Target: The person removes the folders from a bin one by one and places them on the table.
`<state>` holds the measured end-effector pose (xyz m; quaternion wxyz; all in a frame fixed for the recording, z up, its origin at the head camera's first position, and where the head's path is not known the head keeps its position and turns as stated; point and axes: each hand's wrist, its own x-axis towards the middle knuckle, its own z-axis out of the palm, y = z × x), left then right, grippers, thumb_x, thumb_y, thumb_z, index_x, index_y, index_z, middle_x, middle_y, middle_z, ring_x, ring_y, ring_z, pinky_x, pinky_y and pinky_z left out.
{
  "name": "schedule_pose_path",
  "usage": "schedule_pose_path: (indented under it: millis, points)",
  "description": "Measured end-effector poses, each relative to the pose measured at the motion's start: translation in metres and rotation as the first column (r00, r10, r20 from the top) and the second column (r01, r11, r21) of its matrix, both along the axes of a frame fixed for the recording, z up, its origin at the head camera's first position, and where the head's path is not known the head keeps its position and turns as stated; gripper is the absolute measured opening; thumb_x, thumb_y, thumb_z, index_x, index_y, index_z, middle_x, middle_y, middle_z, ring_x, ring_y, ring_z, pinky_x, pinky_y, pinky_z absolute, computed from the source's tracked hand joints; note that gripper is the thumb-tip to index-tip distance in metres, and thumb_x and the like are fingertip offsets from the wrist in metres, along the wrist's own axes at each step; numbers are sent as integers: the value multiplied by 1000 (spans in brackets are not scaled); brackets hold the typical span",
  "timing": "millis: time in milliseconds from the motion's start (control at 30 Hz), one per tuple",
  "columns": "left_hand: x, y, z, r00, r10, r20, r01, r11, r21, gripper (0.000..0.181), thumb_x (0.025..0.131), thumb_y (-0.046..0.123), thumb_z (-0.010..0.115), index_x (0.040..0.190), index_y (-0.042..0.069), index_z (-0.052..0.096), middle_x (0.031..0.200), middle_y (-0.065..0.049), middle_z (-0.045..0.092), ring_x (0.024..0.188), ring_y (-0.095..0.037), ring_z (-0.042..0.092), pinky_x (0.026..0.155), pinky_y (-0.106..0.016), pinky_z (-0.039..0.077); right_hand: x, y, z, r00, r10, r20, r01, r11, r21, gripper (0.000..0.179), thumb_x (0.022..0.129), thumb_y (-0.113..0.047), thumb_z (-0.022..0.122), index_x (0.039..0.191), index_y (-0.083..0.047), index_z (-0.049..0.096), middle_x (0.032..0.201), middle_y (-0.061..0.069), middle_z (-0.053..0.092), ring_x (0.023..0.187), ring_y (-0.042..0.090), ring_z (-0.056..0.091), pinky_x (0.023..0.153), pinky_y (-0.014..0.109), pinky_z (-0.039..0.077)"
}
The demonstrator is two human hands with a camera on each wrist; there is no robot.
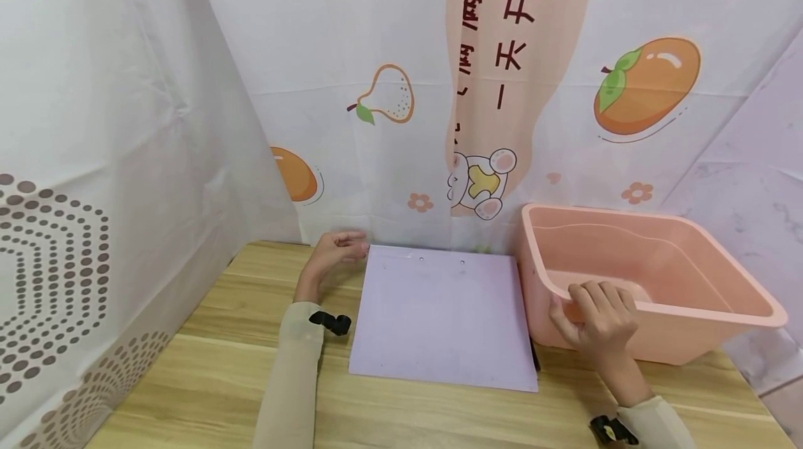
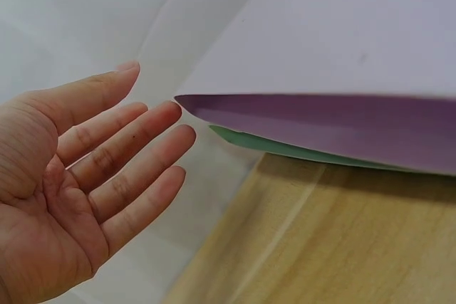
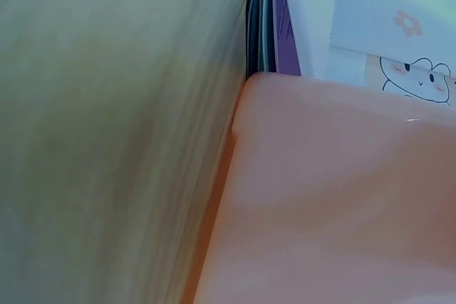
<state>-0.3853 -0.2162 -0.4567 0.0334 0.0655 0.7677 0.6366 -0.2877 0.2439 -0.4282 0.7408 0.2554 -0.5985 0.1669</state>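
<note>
A light purple folder [image 1: 442,320] with two small rivets near its far edge lies flat on the wooden table. Beneath it, the left wrist view shows a green folder edge [image 2: 306,153], and dark layers [image 3: 254,26] appear in the right wrist view. My left hand [image 1: 335,254] is beside the folder's far left corner, fingers loosely extended and holding nothing; whether a fingertip touches the corner I cannot tell. On the right stands a pink plastic basin [image 1: 702,320]. My right hand [image 1: 605,323] grips its near rim, fingers over the edge and thumb outside.
The wooden table [image 1: 207,372] runs around the folder. A white curtain [image 1: 326,37] with fruit prints hangs right behind it, and a dotted sheet [image 1: 125,156] hangs along the left. The basin stands close against the folder's right side.
</note>
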Motion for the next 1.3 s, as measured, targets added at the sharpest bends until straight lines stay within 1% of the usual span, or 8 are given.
schedule_pose_path:
  millis: [233, 333, 400, 533, 767, 1033, 1200, 1300]
  points:
    - [2, 1, 6, 999, -13, -30, 12, 1000, -17, 45, 98, 14, 68, 139, -3, 59, 124, -24, 70, 92, -13, 74, 83, -30, 61, 1, 0, 0, 1000, -11, 4, 11, 1000, 9, 46, 88, -33, 61, 59, 1, 53, 53, 15, 51, 46, 37, 41, 49, 44, 23]
    - [4, 3, 9, 999, -18, -44, 17, 999, -38, 45, 99, 16, 66, 140, -3, 58, 126, -25, 69, 97, -19, 75, 89, -38, 61, 1, 1, -1, 1000, -17, 4, 17, 1000, 13, 46, 87, -33, 61, 58, 1, 53, 53, 15, 52, 46, 37, 41, 48, 45, 23]
    - [5, 4, 13, 999, -25, -40, 24, 999, -38, 46, 101, 17, 64, 142, -3, 57, 128, -26, 68, 103, -28, 74, 97, -47, 58, 1, 2, -2, 1000, -20, 8, 19, 1000, 16, 46, 88, -33, 61, 58, 2, 53, 53, 15, 52, 46, 37, 42, 48, 45, 24]
    - [7, 7, 17, 999, -25, -37, 23, 999, -44, 45, 102, 20, 64, 142, 0, 58, 129, -24, 68, 109, -36, 71, 101, -56, 53, 2, 3, -4, 999, -22, 24, 22, 999, 25, 46, 88, -34, 60, 59, 2, 54, 54, 15, 53, 48, 37, 42, 49, 47, 27]
    - [9, 10, 24, 997, -37, -71, 32, 997, -74, 46, 102, 23, 64, 142, 0, 58, 128, -24, 69, 107, -34, 73, 101, -57, 53, 4, 3, -2, 999, -28, 22, 27, 999, 35, 44, 88, -33, 61, 60, 1, 54, 55, 15, 52, 48, 37, 43, 50, 46, 29]
    - [14, 13, 31, 995, -42, -87, 36, 996, -77, 46, 101, 20, 63, 141, -2, 58, 126, -22, 71, 99, -23, 75, 99, -54, 55, 7, 2, 0, 1000, -25, 14, 25, 999, 36, 44, 88, -32, 61, 59, 1, 54, 54, 14, 51, 48, 36, 42, 50, 46, 29]
    - [17, 19, 40, 993, -27, -113, 18, 996, -82, 44, 100, 20, 66, 139, 1, 61, 124, -20, 72, 105, -31, 73, 99, -53, 56, 7, 2, 2, 1000, -16, 20, 15, 999, 44, 43, 87, -32, 61, 60, 1, 54, 55, 14, 51, 48, 36, 41, 51, 46, 29]
    - [20, 24, 45, 986, -13, -165, -8, 991, -131, 44, 99, 24, 69, 137, 2, 64, 122, -20, 73, 106, -34, 72, 96, -53, 57, 9, 2, 2, 999, -9, 40, 7, 999, 50, 42, 87, -31, 60, 61, 1, 56, 56, 14, 52, 48, 36, 41, 50, 45, 30]
